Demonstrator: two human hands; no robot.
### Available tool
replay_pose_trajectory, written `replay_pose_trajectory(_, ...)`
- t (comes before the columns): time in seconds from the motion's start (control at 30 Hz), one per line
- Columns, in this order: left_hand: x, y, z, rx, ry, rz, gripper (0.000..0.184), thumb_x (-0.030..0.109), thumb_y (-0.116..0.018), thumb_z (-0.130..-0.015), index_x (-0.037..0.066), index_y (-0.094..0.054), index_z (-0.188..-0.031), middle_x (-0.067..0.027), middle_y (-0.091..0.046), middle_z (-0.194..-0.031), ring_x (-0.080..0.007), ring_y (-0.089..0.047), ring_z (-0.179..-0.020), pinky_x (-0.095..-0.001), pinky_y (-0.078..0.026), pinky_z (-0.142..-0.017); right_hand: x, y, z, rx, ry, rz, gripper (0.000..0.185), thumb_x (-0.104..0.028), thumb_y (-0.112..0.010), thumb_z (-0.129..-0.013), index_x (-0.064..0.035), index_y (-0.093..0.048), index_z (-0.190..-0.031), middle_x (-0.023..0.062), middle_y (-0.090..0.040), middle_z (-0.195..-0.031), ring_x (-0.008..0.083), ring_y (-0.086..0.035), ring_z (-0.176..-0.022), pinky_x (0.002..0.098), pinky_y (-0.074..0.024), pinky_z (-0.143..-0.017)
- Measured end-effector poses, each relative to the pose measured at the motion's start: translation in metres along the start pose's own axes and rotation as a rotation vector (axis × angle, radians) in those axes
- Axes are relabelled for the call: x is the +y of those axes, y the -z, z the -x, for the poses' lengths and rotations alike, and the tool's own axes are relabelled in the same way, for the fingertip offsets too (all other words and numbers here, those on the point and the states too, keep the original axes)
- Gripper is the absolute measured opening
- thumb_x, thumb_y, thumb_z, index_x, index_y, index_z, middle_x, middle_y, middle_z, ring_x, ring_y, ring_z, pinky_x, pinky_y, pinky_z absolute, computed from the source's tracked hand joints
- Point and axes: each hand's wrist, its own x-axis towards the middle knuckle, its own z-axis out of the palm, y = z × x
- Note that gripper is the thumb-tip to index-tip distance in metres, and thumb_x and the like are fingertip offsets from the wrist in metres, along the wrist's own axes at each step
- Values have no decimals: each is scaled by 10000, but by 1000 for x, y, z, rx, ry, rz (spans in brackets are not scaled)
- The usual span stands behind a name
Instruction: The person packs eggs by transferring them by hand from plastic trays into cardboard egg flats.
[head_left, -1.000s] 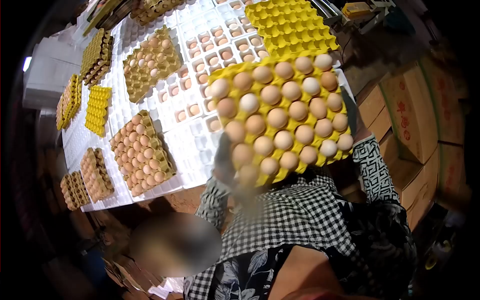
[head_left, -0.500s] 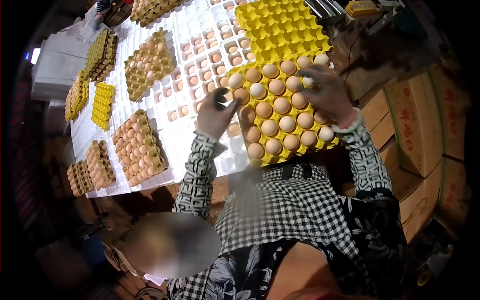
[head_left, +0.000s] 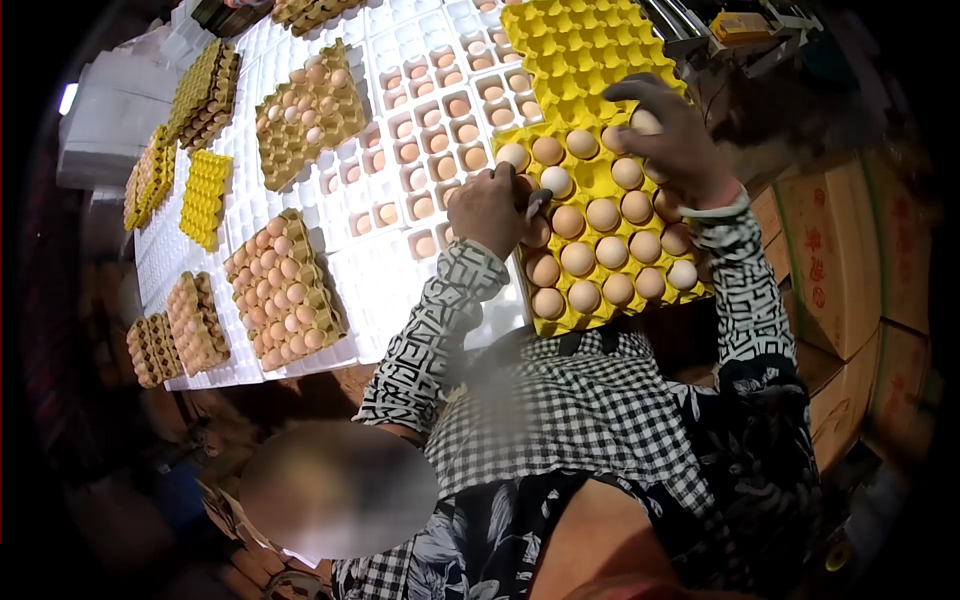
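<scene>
A yellow egg tray [head_left: 548, 325] filled with brown and pale eggs lies in front of me, with one bare pocket [head_left: 593, 178] in its second row. My left hand [head_left: 488, 210] is at the tray's left side, its fingers curled around an egg [head_left: 525, 186] there. Over the upper right corner, my right hand [head_left: 672, 135] curves its thumb and fingers about a pale egg [head_left: 645, 121]. Whether that egg is clear of its pocket I cannot tell. Dark coverings show on the fingers of both hands.
Behind the filled tray lies a yellow tray [head_left: 590, 50] without eggs. White foam trays [head_left: 395, 320] with scattered eggs cover the table to the left. Carton trays [head_left: 285, 290] of eggs and stacked trays [head_left: 205, 90] stand farther left. Cardboard boxes [head_left: 825, 255] are stacked at the right.
The view has shifted, so the table appears moved. An egg has left the second row. My left hand has closed in on the tray's left-side egg; my right hand has moved toward the back edge.
</scene>
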Motion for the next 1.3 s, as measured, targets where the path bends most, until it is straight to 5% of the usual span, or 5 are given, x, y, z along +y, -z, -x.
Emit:
replay_pose_trajectory(0.2,-35,-9,6,52,-118,448,349,281,-764,-795,40,-612,-996,-103,-683,-810,-224,-676,-735,-355,-541,-683,6,-68,-20,-631,-29,896,460,-155,-727,-758,-17,-598,-1178,134,-605,-1193,290,-639,-1030,373,-532,-854)
replay_pose_trajectory(0.43,-92,-6,-8,-186,138,2080,363,108,-552,-887,-21,-517,-1224,-132,-554,-1190,-314,-601,-1119,-488,-521,-968,34,-12,-5,-169,-430,-875,493,-126,-680,-840,-36,-559,-1310,50,-634,-1000,112,-636,-788,240,-551,-714)
replay_pose_trajectory(0.57,-41,9,-43,-127,-167,16,536,365,-796,-756,148,-608,-1210,-114,-605,-974,-289,-668,-900,-424,-543,-803,6,-56,-40,-370,-1,408,460,-305,-738,-822,-75,-645,-1209,93,-608,-1134,219,-661,-910,332,-541,-773)
replay_pose_trajectory(0.8,-69,18,-37,-267,195,1362,462,250,-643,-879,112,-543,-1308,-140,-680,-1052,-217,-655,-669,-320,-516,-539,-8,-84,-68,-687,302,948,355,-390,-776,-750,-86,-716,-924,104,-585,-1158,253,-630,-1018,374,-531,-807)
replay_pose_trajectory(1.3,18,2,-36,-234,-246,-155,359,334,-710,-809,204,-657,-1139,-174,-624,-1138,-316,-680,-964,-430,-560,-781,22,-25,70,-19,-472,-1784,553,-436,-520,-986,-103,-432,-1420,165,-548,-1252,258,-590,-855,328,-554,-677)
